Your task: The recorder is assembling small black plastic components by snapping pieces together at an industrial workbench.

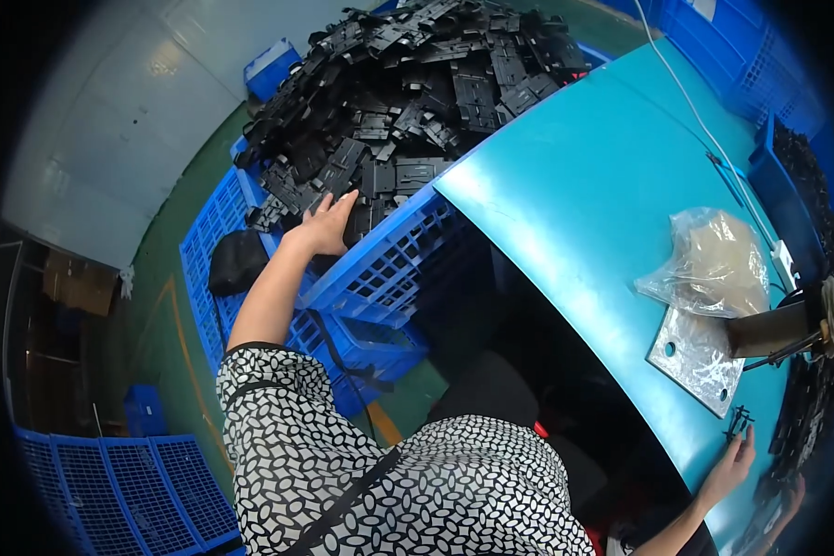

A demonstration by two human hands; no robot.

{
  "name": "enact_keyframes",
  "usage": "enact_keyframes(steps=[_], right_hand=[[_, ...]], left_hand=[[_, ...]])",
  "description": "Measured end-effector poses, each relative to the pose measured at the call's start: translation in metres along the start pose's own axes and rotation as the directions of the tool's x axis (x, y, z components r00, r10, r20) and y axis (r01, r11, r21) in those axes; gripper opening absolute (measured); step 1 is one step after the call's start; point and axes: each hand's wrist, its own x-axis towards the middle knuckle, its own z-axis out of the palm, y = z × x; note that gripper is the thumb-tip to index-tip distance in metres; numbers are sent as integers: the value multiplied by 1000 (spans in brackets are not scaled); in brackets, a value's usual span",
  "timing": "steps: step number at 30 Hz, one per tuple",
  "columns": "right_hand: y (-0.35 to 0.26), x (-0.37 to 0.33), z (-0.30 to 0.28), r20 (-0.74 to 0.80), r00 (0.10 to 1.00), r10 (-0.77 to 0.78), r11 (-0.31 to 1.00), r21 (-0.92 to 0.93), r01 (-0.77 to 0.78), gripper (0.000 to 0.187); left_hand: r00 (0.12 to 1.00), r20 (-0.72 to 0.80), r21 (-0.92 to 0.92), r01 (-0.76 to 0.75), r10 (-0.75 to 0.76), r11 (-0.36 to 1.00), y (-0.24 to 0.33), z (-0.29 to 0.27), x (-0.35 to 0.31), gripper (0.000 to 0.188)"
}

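Observation:
My left hand (325, 228) reaches to the near edge of a large heap of flat black plastic parts (375, 176), fingers spread at the heap and none of them wrapped round a part. The heap fills and rises above a blue slatted crate (380, 255). On the lower right, over the turquoise tabletop (565, 185), my right hand (730, 471) has its fingertips closed on a small black plastic part (739, 423). Just beyond it lies a metal plate with holes (698, 361), which carries an upright bracket (774, 332).
A clear plastic bag (713, 259) sits behind the metal plate, beside a white cable (690, 102). More black parts (806, 176) fill a blue bin at the right rim. A black pouch (237, 262) hangs by the crate. Blue mesh crates (130, 486) stand lower left.

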Motion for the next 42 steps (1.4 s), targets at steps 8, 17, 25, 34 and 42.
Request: enact_keyframes(steps=[8,17,25,34,42], right_hand=[[1,-5,0,-103,995,-13,968,248,39,30],[29,-2,4,-155,987,-36,924,370,92,28],[12,-4,3,-157,987,-17,967,249,57,21],[-23,-5,5,-202,974,105,834,551,24,17],[-21,-10,-10,-114,975,188,688,724,-48,25]], left_hand=[[882,-472,-422,-215,-10,881,-22,-26,-11,91],[670,-719,-688,-723,184,-56,100,-101,-52,69],[475,-509,-674,298,717,-676,262,-44,-68,70],[489,-155,-806,440,858,-396,341,-19,-47,49],[523,-281,-697,465,804,-546,346,-2,-88,40]])
